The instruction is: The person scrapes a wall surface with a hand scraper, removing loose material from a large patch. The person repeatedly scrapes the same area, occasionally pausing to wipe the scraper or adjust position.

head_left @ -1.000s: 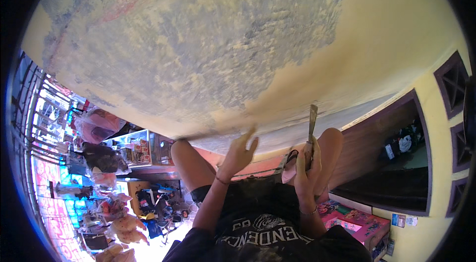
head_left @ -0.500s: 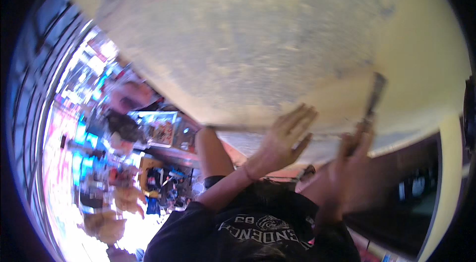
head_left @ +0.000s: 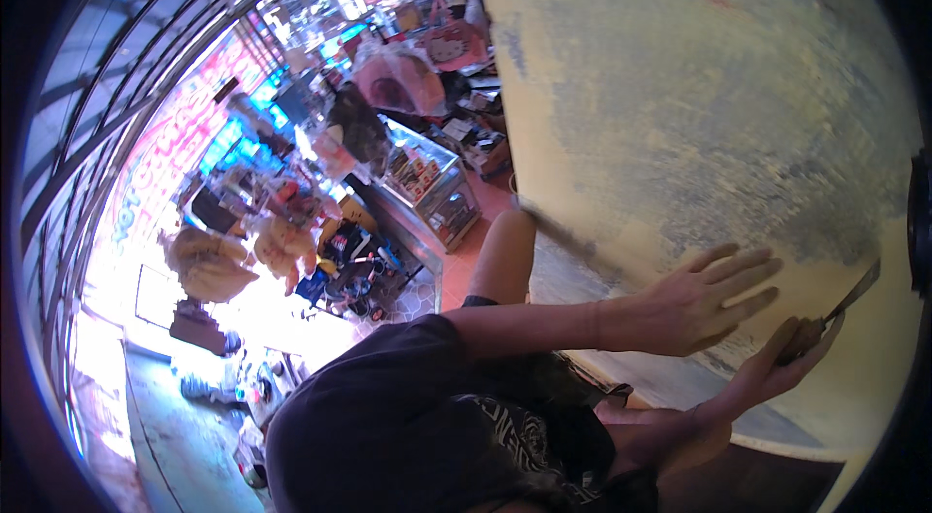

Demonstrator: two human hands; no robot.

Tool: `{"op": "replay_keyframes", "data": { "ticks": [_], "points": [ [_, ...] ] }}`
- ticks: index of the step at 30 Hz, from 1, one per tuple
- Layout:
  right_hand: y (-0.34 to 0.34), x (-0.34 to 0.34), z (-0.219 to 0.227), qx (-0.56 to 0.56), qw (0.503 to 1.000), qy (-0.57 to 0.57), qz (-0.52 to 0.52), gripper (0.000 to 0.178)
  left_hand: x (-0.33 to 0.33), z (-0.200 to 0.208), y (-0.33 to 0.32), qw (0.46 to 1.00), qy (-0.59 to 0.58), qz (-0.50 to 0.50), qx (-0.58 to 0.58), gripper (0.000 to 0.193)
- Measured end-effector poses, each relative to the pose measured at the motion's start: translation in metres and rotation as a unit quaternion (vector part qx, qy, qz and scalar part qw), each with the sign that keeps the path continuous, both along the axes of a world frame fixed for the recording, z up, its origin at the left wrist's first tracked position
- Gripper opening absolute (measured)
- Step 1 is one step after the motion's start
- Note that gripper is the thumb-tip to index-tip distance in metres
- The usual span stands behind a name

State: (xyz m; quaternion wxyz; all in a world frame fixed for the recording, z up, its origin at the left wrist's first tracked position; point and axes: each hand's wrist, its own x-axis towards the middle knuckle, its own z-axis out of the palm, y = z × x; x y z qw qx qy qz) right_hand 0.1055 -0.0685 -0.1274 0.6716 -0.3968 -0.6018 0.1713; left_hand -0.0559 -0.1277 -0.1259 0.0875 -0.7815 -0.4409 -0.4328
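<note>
One scraper (head_left: 858, 291) in R hand (head_left: 780, 364), gripped round handle; blade by patchy wall (head_left: 670, 134), contact unclear. L hand (head_left: 701, 305) open, fingers spread. Scraper prob. light, stiff; best held by handle.

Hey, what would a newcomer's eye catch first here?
Probably the big wall, mottled grey and cream, filling the upper right. Near the right edge, the right hand holds a flat-bladed tool, the left hand spread beside it. Left of the wall stands a glass display case.
</note>
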Motion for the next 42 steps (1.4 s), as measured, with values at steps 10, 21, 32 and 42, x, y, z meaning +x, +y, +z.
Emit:
{"op": "replay_keyframes", "data": {
  "ticks": [10, 21, 32, 42],
  "points": [
    [0.005, 0.024, -0.053, 0.040, 0.989, -0.143, 0.006, 0.053, 0.028, 0.021, 0.033, 0.991, 0.070, 0.001, 0.117, 0.053],
    [-0.007, -0.006, -0.056, 0.066, 0.993, -0.098, -0.003, 0.052, 0.033, 0.013, 0.092, 0.987, 0.082, -0.042, 0.129, 0.037],
    [0.001, -0.011, -0.108, 0.185, 0.968, -0.126, -0.109, 0.030, 0.030, -0.011, 0.093, 0.984, 0.105, -0.074, 0.125, 0.041],
    [0.019, 0.009, -0.102, 0.236, 0.962, -0.131, -0.046, 0.026, 0.047, -0.040, 0.096, 0.997, 0.004, -0.080, 0.008, 0.061]
  ]
}}
